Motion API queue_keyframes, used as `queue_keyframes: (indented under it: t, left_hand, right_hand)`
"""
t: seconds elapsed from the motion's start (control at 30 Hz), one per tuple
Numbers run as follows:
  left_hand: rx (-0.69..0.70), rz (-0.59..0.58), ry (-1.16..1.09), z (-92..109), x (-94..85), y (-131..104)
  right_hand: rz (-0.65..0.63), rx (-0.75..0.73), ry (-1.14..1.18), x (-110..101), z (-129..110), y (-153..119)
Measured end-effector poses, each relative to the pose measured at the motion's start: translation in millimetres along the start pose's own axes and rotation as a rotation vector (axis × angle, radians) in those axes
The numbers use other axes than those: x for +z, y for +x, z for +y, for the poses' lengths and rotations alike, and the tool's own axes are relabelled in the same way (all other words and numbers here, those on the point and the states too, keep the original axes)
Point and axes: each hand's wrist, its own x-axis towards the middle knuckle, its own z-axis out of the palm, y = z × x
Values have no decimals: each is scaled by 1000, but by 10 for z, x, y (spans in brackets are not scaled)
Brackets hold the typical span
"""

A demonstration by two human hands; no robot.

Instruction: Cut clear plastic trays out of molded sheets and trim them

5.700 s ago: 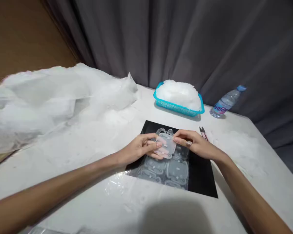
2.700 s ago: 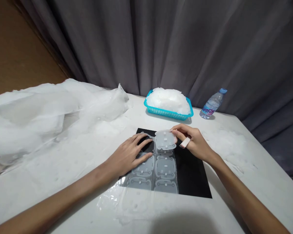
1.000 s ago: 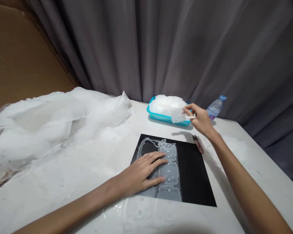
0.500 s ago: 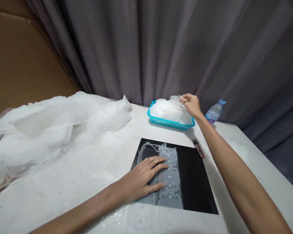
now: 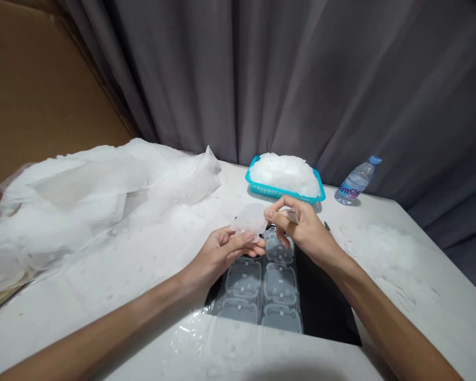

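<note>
Between my hands is a small translucent white piece (image 5: 249, 218), raised over the black mat (image 5: 327, 301). My left hand (image 5: 232, 246) grips its lower left part between thumb and fingers. At its right edge, my right hand (image 5: 295, 222) pinches it with thumb and index finger, and a small pale flat tool lies across the same hand's fingers. On the mat rests a clear molded sheet (image 5: 280, 283) with rounded rectangular shapes in two columns; my hands cover its upper part.
A blue basket (image 5: 285, 194) heaped with white translucent pieces stands at the back. Right of it is a water bottle (image 5: 355, 182). A large white plastic pile (image 5: 83, 196) covers the left, beside a cardboard box (image 5: 43, 79).
My right hand has come back from the basket to above the mat. My left hand has lifted off the clear sheet and now holds the translucent piece too. The view has shifted slightly.
</note>
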Motion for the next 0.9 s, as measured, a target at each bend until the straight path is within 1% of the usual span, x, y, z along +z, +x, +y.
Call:
queue_keyframes:
  t: [0.07,0.17,0.3,0.43,0.53,0.6,0.67,0.7,0.73,0.8,0.83,0.9]
  left_hand:
    - [-6,21,20,82,33,-43]
    - [-28,-2,-1,136,56,-87]
    - [-57,-44,-60,145,50,-98]
    - [-66,-83,-57,134,31,-88]
    - [-48,-99,6,106,12,-79]
    - [-1,-128,177,74,-5,-89]
    - [96,-186,504,26,-26,-121]
    - [145,-227,695,-5,-37,-142]
    - [194,-267,867,-41,-48,-164]
    - [238,-376,1111,-121,-70,-198]
    - [264,-418,1196,-162,-80,-207]
    - [327,-466,1316,-229,-99,-208]
  right_hand:
    - [-20,20,28,9,-43,-53]
    - [-28,39,75,-41,-112,-87]
    - [-65,61,108,-112,-154,-121]
    - [-111,66,106,-133,-127,-142]
    - [-77,58,35,-132,-92,-149]
    - [-13,12,-95,-166,-70,-112]
    - [82,-93,-291,-261,-48,16]
    - [137,-160,-390,-335,-36,125]
    - [204,-223,-484,-426,-22,266]
    - [302,-310,-564,-636,18,621]
    - [366,-324,-600,-741,45,815]
    - [549,-286,-673,-921,108,1176]
